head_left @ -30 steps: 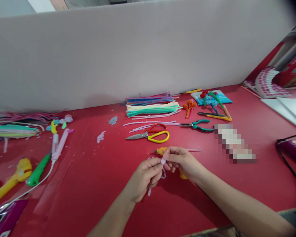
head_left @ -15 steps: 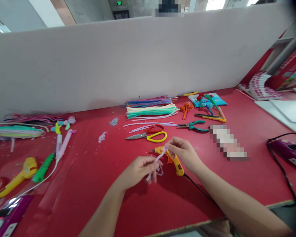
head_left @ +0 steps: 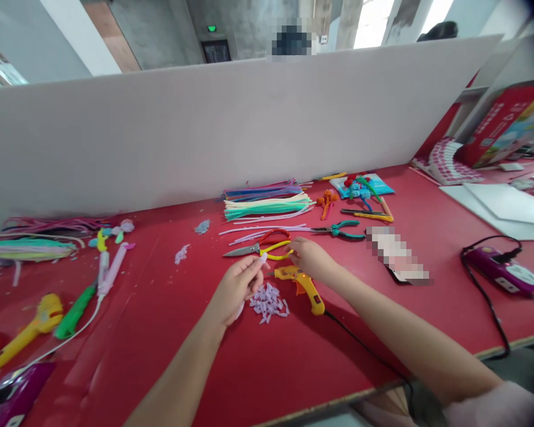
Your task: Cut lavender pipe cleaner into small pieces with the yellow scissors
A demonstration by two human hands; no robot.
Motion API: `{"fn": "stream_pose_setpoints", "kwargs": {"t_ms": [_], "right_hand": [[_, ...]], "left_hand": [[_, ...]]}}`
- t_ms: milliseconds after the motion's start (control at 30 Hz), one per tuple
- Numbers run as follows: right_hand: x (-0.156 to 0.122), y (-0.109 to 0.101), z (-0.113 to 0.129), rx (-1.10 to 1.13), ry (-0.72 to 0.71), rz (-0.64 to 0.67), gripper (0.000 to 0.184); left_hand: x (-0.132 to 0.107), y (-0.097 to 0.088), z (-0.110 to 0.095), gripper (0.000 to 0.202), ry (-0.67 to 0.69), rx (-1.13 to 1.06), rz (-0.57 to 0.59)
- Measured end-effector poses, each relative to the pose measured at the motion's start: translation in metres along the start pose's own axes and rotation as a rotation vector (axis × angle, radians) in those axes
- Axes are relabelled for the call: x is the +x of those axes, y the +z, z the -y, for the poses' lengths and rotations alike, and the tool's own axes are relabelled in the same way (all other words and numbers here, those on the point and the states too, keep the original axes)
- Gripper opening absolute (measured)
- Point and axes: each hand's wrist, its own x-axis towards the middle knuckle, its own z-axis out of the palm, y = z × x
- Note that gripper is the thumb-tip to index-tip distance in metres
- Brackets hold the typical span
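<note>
My left hand (head_left: 241, 281) is closed, pinching a pale lilac pipe cleaner (head_left: 264, 257); its tip shows above the thumb and a loose end hangs by the palm. My right hand (head_left: 310, 258) has its curled fingers at the right end of the scissors' yellow handle loop. The scissors (head_left: 244, 251) lie flat, blades pointing left, one handle red and one yellow. Just below my right hand lies a yellow glue gun (head_left: 309, 289) with a small lit light. Beside my left hand is a pile of short lilac pieces (head_left: 269, 302).
Bundles of pipe cleaners (head_left: 267, 206) lie near the white partition (head_left: 231, 136). Green-handled pliers (head_left: 345, 230) and a phone (head_left: 398, 255) are to the right. A purple power strip (head_left: 502, 270) trails its cord. On the left are another yellow glue gun (head_left: 40, 323) and a green-handled tool (head_left: 75, 311).
My right hand has let go of the lilac pipe cleaner and moved up to the scissors' handle. My left hand has shifted left and up, uncovering the cut pieces. The view has tilted up slightly.
</note>
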Motion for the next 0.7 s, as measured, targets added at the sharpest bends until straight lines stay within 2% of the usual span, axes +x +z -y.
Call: {"fn": "stream_pose_setpoints", "kwargs": {"t_ms": [267, 367, 433, 500, 600, 700], "right_hand": [[0.037, 0.032, -0.013, -0.162, 0.054, 0.043, 0.021], [0.042, 0.034, -0.013, -0.184, 0.079, 0.049, 0.021], [0.041, 0.027, -0.013, -0.188, 0.082, 0.054, 0.019], [0.033, 0.015, -0.013, -0.194, 0.084, 0.057, 0.017], [0.007, -0.006, -0.012, -0.239, 0.136, 0.056, 0.017], [-0.030, -0.014, -0.008, -0.291, 0.196, 0.106, 0.029]], "left_hand": [[0.009, -0.007, 0.023, 0.028, 0.010, -0.037, -0.103], [0.010, -0.013, 0.027, 0.029, 0.015, -0.054, -0.122], [0.012, -0.016, 0.029, 0.029, 0.018, -0.056, -0.137], [0.013, -0.018, 0.031, 0.029, 0.020, -0.056, -0.146], [0.015, -0.021, 0.033, 0.029, 0.040, -0.058, -0.147], [0.016, -0.023, 0.033, 0.029, 0.068, -0.062, -0.161]]}}
